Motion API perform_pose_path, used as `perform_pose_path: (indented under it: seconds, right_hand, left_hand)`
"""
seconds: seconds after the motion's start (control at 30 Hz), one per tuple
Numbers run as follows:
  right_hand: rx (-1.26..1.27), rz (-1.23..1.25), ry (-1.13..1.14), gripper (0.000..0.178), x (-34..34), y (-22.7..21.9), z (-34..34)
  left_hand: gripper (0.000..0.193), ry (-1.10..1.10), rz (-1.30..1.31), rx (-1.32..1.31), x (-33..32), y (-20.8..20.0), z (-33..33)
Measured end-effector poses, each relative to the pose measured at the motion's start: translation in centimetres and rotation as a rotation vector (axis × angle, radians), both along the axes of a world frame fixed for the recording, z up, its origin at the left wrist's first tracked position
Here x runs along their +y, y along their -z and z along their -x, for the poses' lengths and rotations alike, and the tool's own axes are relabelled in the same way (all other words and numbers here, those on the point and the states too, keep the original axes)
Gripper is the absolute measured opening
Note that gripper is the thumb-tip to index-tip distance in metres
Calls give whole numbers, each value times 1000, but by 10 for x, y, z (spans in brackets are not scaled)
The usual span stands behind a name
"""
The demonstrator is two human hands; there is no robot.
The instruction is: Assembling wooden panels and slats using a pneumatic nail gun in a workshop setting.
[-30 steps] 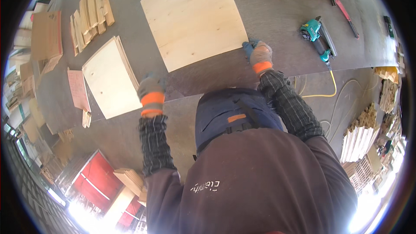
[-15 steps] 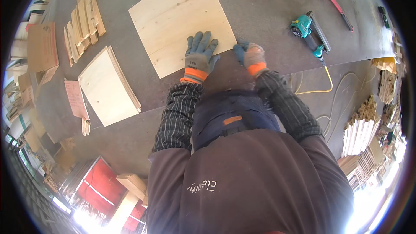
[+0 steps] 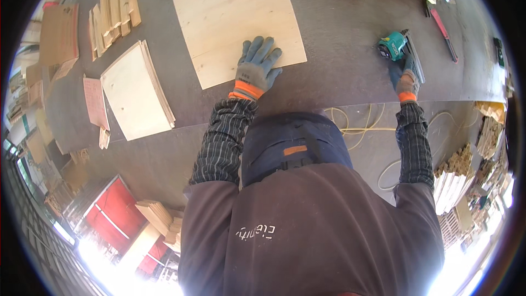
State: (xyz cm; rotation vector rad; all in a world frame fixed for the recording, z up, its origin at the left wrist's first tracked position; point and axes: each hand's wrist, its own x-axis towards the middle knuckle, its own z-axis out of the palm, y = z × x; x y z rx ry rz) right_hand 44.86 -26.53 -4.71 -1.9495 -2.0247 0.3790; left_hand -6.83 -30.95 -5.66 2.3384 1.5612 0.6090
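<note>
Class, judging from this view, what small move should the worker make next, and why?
Probably firm up the right hand on the teal nail gun and lift it: that hand is at the tool, while the left hand lies spread on the plywood panel.

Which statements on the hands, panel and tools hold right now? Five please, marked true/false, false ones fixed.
1. The left grey-and-orange gloved hand lies on the pale plywood panel. True.
2. The right grey-and-orange gloved hand is also on the panel. False: it grips the teal-and-black nail gun.
3. The long, slim red-and-black hand tool lies to the right of the nail gun. True.
4. The stack of thin pale plywood sheets lies right of the panel. False: it lies to the left.
5. The left hand's fingers are spread. True.
</note>
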Motion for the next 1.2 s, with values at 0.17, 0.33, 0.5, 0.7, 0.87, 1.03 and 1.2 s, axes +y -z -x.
perform_pose_path:
  seconds: [0.17, 0.33, 0.5, 0.7, 0.87, 1.03, 1.2]
  right_hand:
    - [40, 361, 153, 72, 6, 0, -40]
    - [594, 483, 330, 37, -3, -29, 27]
    - [926, 625, 149, 36, -51, -107, 122]
    - [1023, 855, 118, 32, -60, -128, 210]
    - [1000, 885, 102, 33, -61, -114, 216]
    - [973, 870, 125, 31, -61, -115, 225]
    - [940, 862, 172, 31, -60, -121, 231]
  left_hand:
    - [50, 20, 34, -9, 5, -1, -11]
    - [50, -16, 21, -6, -5, -1, 0]
    - [50, -19, 23, -10, 2, 3, -4]
    - [49, -21, 39, -27, 1, 2, -6]
    - [47, -19, 44, -47, 1, -4, -7]
    - [49, -19, 39, -43, -1, 1, -6]
    - [50, -30, 31, -19, 0, 3, -5]
